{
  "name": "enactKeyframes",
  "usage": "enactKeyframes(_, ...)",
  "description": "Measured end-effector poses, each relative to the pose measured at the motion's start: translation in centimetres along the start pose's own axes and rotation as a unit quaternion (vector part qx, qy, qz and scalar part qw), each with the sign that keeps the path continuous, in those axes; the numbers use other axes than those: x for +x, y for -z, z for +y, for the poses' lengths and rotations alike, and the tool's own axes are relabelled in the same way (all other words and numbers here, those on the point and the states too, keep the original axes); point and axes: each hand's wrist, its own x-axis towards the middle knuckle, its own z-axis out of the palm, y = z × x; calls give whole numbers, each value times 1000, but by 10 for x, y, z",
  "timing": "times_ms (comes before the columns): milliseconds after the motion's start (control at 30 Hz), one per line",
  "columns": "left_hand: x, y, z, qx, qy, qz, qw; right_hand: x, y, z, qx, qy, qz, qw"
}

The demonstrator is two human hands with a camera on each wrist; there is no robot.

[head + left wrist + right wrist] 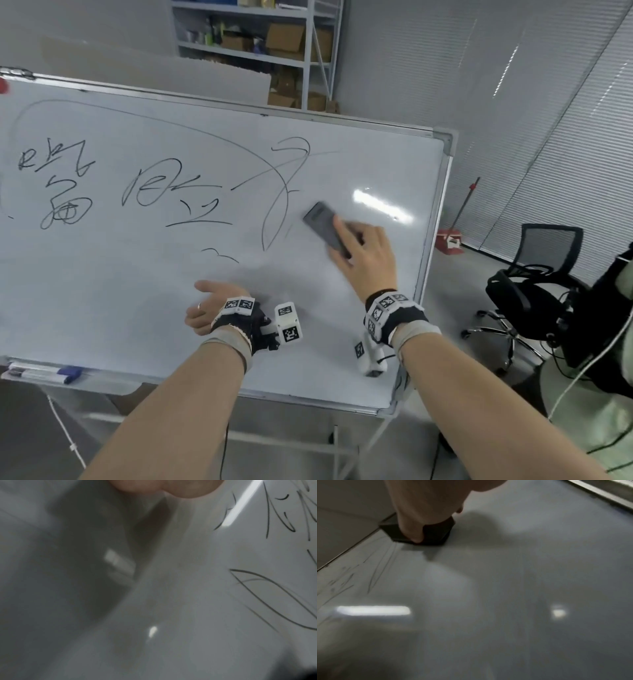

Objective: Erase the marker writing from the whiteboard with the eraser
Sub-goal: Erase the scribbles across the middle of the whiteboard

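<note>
A whiteboard (pixel 137 291) fills the head view, with black marker writing (pixel 65 192) at its left and middle and long curved strokes (pixel 274 212) near the centre. My right hand (pixel 363 253) grips a dark grey eraser (pixel 322 222) flat against the board, just right of the curved strokes. In the right wrist view the eraser (pixel 435 534) sits under my fingers on the board (pixel 505 601). My left hand (pixel 209 308) rests on the board's lower middle; its fingers look loosely bent and hold nothing. The left wrist view shows marker strokes (pixel 274 595) on the board, blurred.
A marker with a blue cap (pixel 44 371) lies in the tray at the board's lower left. A black office chair (pixel 534 284) stands to the right, a red dustpan (pixel 450 240) behind the board's right edge. Metal shelves with cardboard boxes (pixel 284 44) stand at the back.
</note>
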Motion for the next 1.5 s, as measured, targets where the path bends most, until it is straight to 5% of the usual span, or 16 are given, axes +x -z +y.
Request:
enactKeyframes(133,-8,-9,-1,0,1,20,1000,11,25,41,-88,-158,70,981)
enactKeyframes(367,-7,-9,-7,26,-17,27,999,12,29,52,-161,-226,116,954)
enactKeyframes(533,27,4,-3,51,-24,-95,994,72,0,10,-99,-153,103,978)
enactKeyframes(633,44,16,21,-4,16,-6,1000,115,-20,-22,-69,-118,86,987)
enactKeyframes(733,55,22,37,-12,-16,-64,998,145,-38,-49,-67,-81,39,994)
enactKeyframes(800,62,25,44,-32,8,-25,999,154,-48,-62,-53,-42,15,998)
enactKeyframes(967,62,22,38,8,-46,-98,994,146,-53,-70,-20,125,-34,991)
enactKeyframes(1100,56,13,43,23,-2,-24,999,160,-40,-43,-74,19,3,997)
enactKeyframes(1233,59,20,39,121,-79,-94,985,163,-39,-39,-75,-15,27,997)
enactKeyframes(1500,78,22,5,192,-190,-16,963,52,-59,-71,43,195,-92,976)
